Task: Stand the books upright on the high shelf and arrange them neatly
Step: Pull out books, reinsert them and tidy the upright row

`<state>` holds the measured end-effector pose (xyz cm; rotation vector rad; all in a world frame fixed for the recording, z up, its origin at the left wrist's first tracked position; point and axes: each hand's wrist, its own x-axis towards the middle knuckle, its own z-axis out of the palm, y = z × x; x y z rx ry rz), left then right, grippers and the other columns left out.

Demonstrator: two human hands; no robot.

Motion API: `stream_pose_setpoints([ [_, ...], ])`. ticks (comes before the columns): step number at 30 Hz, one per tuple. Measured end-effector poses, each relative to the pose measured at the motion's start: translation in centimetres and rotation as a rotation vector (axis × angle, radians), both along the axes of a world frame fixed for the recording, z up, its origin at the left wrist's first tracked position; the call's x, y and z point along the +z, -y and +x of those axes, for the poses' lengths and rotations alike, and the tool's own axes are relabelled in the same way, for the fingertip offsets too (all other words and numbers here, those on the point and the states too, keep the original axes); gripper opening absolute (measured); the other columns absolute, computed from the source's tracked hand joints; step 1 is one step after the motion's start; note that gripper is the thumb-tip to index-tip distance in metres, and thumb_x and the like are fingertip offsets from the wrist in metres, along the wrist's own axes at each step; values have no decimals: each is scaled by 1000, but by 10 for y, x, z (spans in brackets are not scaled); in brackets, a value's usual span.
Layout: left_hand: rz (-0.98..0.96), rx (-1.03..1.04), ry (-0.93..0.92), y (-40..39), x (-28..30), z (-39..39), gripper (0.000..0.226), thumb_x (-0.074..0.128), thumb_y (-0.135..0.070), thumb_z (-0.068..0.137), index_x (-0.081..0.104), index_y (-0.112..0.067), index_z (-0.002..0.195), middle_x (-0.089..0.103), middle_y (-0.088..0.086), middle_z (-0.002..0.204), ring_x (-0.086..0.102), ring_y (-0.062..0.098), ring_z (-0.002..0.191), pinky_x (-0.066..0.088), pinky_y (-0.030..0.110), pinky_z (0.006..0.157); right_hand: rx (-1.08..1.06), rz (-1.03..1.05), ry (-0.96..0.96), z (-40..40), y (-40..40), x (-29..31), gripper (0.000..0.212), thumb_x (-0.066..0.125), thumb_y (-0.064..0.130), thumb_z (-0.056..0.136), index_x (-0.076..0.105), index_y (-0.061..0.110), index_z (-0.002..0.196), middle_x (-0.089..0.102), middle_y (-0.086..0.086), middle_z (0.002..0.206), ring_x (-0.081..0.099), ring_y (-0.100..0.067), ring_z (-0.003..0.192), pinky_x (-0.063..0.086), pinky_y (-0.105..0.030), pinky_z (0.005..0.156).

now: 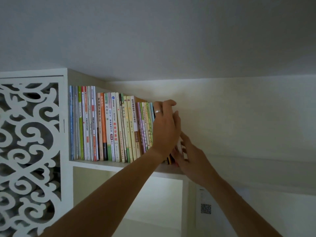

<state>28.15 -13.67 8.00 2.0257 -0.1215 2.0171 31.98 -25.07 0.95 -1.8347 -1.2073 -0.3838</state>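
Observation:
A row of books (109, 127) stands upright on the high white shelf (109, 165), spines facing me, filling it from the left wall to the right end. My left hand (165, 127), with a ring on one finger, lies flat against the rightmost books and curls over their tops. My right hand (191, 156) is lower, at the foot of those last books; its fingers touch a white book (179, 144) and dark and red spines (171, 159). Both hands hide most of the end books.
A white carved fretwork panel (29, 151) stands to the left of the shelf. Below the shelf is an open white compartment (145, 202). A plain wall with a QR-code sticker (205, 208) lies to the right. The ceiling is close above.

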Motion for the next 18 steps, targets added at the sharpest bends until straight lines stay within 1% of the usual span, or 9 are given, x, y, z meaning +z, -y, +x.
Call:
stream_pose_setpoints([
  [1,29,24,8,-4,-2,-3,17,53,-8,102,56,-6,119,52,12,111,43,5,73,39,8,63,-13,-16,3,3,-5,0,67,49,46,105,16,35,162,58,16,131,63,-3,103,52,-18,89],
  [2,51,53,26,-8,-3,-5,17,51,-11,103,55,-6,119,53,9,107,44,7,76,41,12,65,-33,-21,21,9,-10,-1,67,49,44,106,16,34,162,60,10,134,65,-9,108,52,-21,89],
  [4,29,118,94,-20,-4,-11,14,50,-11,100,54,-9,114,52,6,104,46,12,82,43,21,69,-64,-26,25,20,-21,-3,67,48,46,105,14,33,162,60,0,139,64,-20,118,54,-34,97],
  [6,-41,149,149,-33,-4,-13,16,52,-5,92,52,-10,107,49,6,107,46,17,89,45,30,74,-56,-36,-33,27,-33,-4,75,42,62,101,7,35,162,52,-4,149,60,-24,127,53,-45,104],
  [8,-84,145,112,-48,-6,-13,23,53,-2,87,54,-9,108,47,9,115,47,19,97,49,38,78,-18,-25,-104,30,-46,-3,86,33,80,91,2,40,161,42,-6,157,54,-26,134,50,-50,108],
  [11,-62,162,2,-70,-10,-12,28,53,-7,90,58,-10,117,46,11,124,48,21,107,50,43,86,22,16,-182,35,-61,1,104,32,97,74,3,45,158,36,-5,159,53,-28,134,53,-51,106],
  [13,-4,182,-44,-78,-12,-14,32,57,-7,92,59,-11,124,47,11,126,48,22,111,50,42,91,28,33,-210,39,-67,2,105,36,100,68,6,48,155,41,-6,153,57,-28,127,57,-50,100],
  [16,48,201,-88,-82,-15,-15,38,56,-12,95,57,-12,133,47,11,131,47,22,116,48,42,97,33,49,-199,40,-69,3,96,42,95,73,11,48,152,46,-6,146,61,-26,121,61,-46,94],
  [18,43,209,-102,-83,-17,-14,40,56,-13,97,56,-14,137,47,11,132,47,22,118,47,42,98,51,58,-212,38,-67,4,94,43,90,79,12,43,154,48,-5,145,62,-23,121,61,-39,93],
])
